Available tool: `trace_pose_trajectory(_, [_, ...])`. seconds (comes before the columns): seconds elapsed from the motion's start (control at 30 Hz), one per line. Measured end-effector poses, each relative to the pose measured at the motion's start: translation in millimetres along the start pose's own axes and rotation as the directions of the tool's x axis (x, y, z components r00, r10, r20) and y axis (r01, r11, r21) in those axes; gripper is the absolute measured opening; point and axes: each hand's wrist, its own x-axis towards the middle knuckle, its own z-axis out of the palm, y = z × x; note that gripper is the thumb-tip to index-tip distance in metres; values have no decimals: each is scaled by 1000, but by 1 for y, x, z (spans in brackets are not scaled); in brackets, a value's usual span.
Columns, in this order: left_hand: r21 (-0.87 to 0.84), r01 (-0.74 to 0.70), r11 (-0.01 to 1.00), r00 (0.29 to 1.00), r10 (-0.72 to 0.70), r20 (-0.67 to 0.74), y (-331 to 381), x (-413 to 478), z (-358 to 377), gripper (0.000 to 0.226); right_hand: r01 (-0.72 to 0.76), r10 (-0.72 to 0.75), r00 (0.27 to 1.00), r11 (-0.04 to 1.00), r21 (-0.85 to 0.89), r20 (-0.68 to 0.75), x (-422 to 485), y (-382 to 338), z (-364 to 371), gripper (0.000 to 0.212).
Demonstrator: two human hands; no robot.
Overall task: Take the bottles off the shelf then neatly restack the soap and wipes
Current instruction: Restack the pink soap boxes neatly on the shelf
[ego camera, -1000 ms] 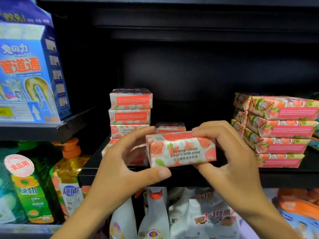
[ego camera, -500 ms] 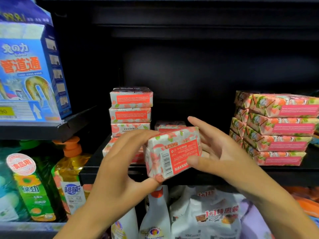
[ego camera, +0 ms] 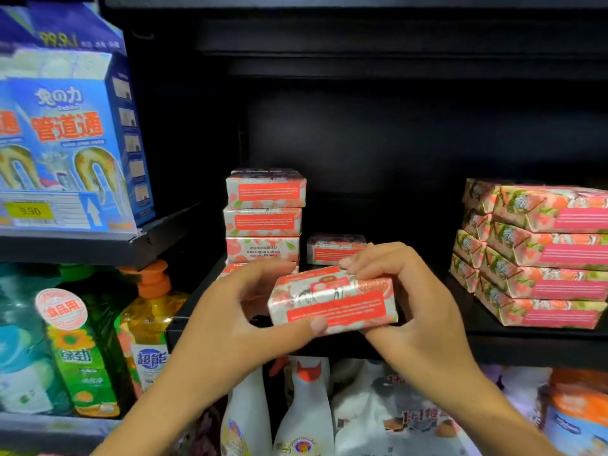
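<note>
With my left hand (ego camera: pixel 230 320) and right hand (ego camera: pixel 404 301) pinching the soap bar (ego camera: pixel 332 299) just before the shelf (ego camera: pixel 493 343), I judged it best laid label-forward, squarely atop the low bar (ego camera: pixel 334 250) beside the soap stack (ego camera: pixel 265 218).

Six soap bars show: four in the left stack (ego camera: pixel 265 222) (the lowest half hidden by a hand), one lone bar (ego camera: pixel 335 250) behind, one held bar (ego camera: pixel 332 299). Wipes packs (ego camera: pixel 539 255) stand four high, apparently two columns, eight in all. Two blue boxes (ego camera: pixel 65 143) sit upper left. The bottles below are too crowded to count.
</note>
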Motion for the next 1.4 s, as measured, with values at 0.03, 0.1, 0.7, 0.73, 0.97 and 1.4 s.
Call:
trace_pose_trajectory(0.03, [-30,-7,1000,1000,6,-10,-1,-1,-2,58,44,-44,999,999,-6,14,0,1,2,30])
trace_pose_trajectory(0.1, [-76,-30,997,998,26,-50,-2,-5,-6,61,90,-89,995,996,-21,40,0,4,5,29])
trace_pose_trajectory(0.7, [357,-108,928,920,230,-318,-41,11,-35,42,16,210,871,891,-453,443,-13,41,-3,55])
trace_pose_trajectory(0.73, [369,-120,921,919,244,-309,-41,12,-36,38,16,211,872,890,-456,441,-12,42,-3,55])
trace_pose_trajectory(0.97, [274,-134,952,942,208,-263,-42,19,-36,36,-3,228,873,887,-462,430,-14,43,-3,55])
trace_pose_trajectory(1.4, [539,-428,725,844,535,-49,-33,-1,22,17,-92,305,895,840,-535,326,45,69,-3,61])
